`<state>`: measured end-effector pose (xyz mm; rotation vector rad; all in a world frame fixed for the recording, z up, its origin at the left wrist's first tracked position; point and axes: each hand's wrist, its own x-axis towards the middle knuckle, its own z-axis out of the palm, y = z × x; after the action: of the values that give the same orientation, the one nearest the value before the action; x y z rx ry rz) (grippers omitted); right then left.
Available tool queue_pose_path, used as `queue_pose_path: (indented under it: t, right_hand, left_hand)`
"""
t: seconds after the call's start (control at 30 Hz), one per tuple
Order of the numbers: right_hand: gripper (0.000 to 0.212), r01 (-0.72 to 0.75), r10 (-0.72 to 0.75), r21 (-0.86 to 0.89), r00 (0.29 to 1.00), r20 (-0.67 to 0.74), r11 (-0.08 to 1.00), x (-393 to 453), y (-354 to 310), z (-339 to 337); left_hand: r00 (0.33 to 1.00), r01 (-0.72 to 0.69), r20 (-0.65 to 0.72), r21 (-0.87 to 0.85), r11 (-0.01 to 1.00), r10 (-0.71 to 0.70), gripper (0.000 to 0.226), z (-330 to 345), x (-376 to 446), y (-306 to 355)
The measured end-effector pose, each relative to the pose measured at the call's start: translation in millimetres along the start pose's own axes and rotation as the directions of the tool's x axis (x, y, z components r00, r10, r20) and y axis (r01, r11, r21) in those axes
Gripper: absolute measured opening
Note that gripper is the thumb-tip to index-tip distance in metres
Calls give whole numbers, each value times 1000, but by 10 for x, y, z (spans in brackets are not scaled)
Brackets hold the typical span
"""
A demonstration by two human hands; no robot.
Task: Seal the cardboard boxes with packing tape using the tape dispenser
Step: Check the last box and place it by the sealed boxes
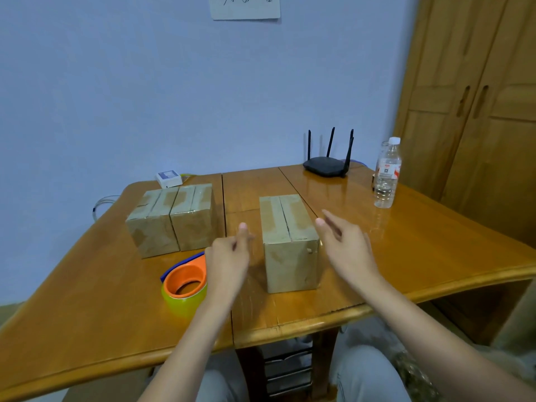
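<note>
A cardboard box stands in the middle of the wooden table, its top flaps closed with a slit along the seam. My left hand hovers just left of it, fingers loosely curled, holding nothing. My right hand hovers at the box's right side with fingers straight, apart from the box. An orange tape dispenser with a yellowish tape roll lies on the table left of my left wrist. Two more cardboard boxes stand side by side at the back left.
A black router with antennas sits at the table's far edge. A clear water bottle stands at the back right. A small white device with cables lies behind the two boxes. A wooden wardrobe fills the right side.
</note>
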<state>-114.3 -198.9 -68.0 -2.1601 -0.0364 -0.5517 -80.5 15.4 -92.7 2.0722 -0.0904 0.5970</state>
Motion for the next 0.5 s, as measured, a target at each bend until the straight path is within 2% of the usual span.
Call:
queue_pose_path:
  t: [0.07,0.13,0.17,0.23,0.3,0.33,0.4,0.43,0.5]
  right_hand:
    - [46,-88,87,7,994,71,996,-45,-75,25]
    - [45,-127,122,33,984,128,991,-124,-135,129]
    - [48,-110,106,21,987,118,994,-156,-160,170]
    - [57,-46,48,-25,997,63,999,-193,-166,204]
    - [48,-28,28,-38,1000,-2,999,-127,-156,157]
    - [42,-18,15,-50,999,-52,999,-58,-151,92]
    - [32,20,-41,-148,989,-144,989,171,-112,-82]
    - [34,34,-59,-204,991,-118,978,314,-87,-166]
    - [53,25,-2,-219,995,104,975,601,-4,-299]
  left_hand:
    - [997,67,34,-21,998,-66,55,-2,26,127]
    - [980,89,178,13,996,-90,53,40,2,289]
    - [971,57,228,50,997,-67,51,72,11,328]
    - [945,32,320,116,993,-67,77,95,103,329]
    - [896,39,427,191,981,-119,96,35,267,253]
    - [868,29,478,221,975,-134,94,-9,344,201]
    - [809,-3,576,204,979,-117,74,-110,502,111]
    - [773,-30,631,136,990,-63,64,-151,576,93]
    - [689,-49,723,-31,998,56,54,-202,687,89]
